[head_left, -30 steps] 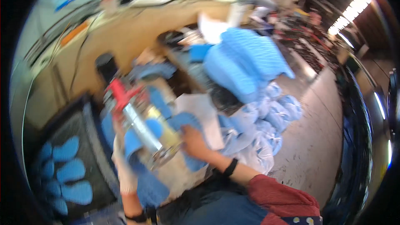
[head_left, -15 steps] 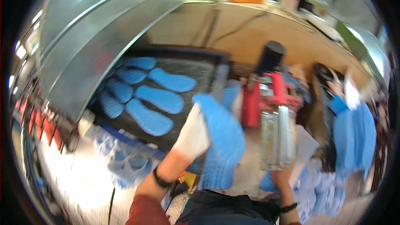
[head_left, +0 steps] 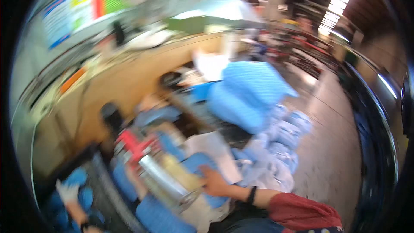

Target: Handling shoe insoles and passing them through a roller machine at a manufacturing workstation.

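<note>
My left hand (head_left: pixel 68 192), in a white glove, is at the lower left over a dark tray (head_left: pixel 105 190). Its fingers look spread and touch or hover just above several blue foot-shaped insoles (head_left: pixel 77 176). My right hand (head_left: pixel 213 182) is bare and reaches in beside a hand machine with a red frame and a silver roller (head_left: pixel 161 177). Close to its fingers lie a blue piece (head_left: pixel 199 160) and a white sheet (head_left: pixel 215 149). Blur hides whether the right fingers grip anything. A textured blue sheet (head_left: pixel 161 215) lies in front of the roller.
A stack of large blue sheets (head_left: pixel 246 95) stands beyond the machine. Bundles in clear wrapping (head_left: pixel 276 151) sit to its right, beside the grey floor (head_left: pixel 325 146). A wooden panel (head_left: pixel 116 78) runs behind the bench, with an orange object (head_left: pixel 73 80) on the ledge above.
The view has swung to the right and is blurred. My left hand has gone from holding a blue sheet near the middle to the insoles in the tray. My right hand stays beside the machine.
</note>
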A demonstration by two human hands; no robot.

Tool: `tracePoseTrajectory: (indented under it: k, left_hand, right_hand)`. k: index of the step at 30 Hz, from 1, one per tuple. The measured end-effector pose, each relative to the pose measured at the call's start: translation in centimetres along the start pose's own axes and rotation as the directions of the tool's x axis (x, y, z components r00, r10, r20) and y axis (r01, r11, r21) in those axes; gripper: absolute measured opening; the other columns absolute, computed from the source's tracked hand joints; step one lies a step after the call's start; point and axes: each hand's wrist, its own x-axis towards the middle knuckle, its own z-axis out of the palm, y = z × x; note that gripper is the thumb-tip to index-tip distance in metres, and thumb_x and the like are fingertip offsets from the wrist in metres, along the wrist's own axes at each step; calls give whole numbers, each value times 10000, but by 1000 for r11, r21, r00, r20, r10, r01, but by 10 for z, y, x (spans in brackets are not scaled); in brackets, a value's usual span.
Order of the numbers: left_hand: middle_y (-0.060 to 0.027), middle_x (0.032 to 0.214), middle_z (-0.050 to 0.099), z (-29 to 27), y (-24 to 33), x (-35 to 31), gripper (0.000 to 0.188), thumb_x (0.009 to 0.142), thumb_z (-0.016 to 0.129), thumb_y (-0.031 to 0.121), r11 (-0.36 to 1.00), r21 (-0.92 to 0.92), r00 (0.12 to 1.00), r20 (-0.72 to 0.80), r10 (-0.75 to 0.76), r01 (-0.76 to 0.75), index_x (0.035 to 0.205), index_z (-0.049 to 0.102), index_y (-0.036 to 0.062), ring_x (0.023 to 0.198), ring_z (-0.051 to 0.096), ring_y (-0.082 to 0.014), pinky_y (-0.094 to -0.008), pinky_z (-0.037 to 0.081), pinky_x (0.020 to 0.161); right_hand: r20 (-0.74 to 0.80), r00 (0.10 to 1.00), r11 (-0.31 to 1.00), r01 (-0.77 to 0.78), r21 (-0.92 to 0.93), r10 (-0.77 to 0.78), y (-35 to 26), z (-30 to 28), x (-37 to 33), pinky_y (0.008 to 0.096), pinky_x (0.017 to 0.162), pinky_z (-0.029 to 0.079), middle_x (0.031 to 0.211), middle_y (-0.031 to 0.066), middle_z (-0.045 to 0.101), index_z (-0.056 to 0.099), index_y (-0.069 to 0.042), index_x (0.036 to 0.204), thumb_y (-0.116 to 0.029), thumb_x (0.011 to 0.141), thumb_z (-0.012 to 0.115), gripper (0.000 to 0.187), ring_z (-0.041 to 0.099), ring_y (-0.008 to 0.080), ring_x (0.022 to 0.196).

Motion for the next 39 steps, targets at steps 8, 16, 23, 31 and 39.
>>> tracePoseTrajectory:
  k: [8,16,23,31,39]
  left_hand:
    - [-140,1210,527,291,83,-243,454,966,509,326,986,29,982,88,-166,164,1310,473,32,1068,529,-150,-290,444,904]
    - [-38,733,563,312,32,-358,299,947,529,272,847,529,995,-62,84,-39,1044,634,9,541,469,-139,-271,387,481]
    - [-76,766,605,295,2,-323,199,875,546,161,746,666,996,-49,71,-20,939,658,9,661,547,-208,-332,445,586]
    - [-159,853,652,277,-13,-309,152,841,546,113,57,901,865,393,313,-430,896,643,9,777,601,-306,-398,477,717]
    - [-222,1193,603,312,5,-338,413,979,477,333,321,908,908,127,400,-269,1234,571,22,1028,592,-360,-384,459,897]
  right_hand:
    - [-209,863,839,-345,420,460,12,-122,-45,428,872,452,1105,149,615,609,-54,1135,-249,909,595,299,572,317,1042]
    - [-535,760,161,619,769,-369,-87,-361,-63,349,771,427,875,104,575,594,-24,969,-354,956,526,337,546,279,904]
    - [-802,454,-100,844,526,-388,-101,-384,-95,369,590,434,824,97,598,631,-10,876,-167,928,580,172,577,260,696]
    - [-656,398,-99,805,585,-641,-93,-365,-121,406,601,447,834,144,567,568,-3,823,-256,935,592,278,554,317,721]
    - [-691,582,-49,749,661,-429,-48,-346,-132,377,605,477,891,121,652,656,5,1050,-335,883,675,380,618,295,728]
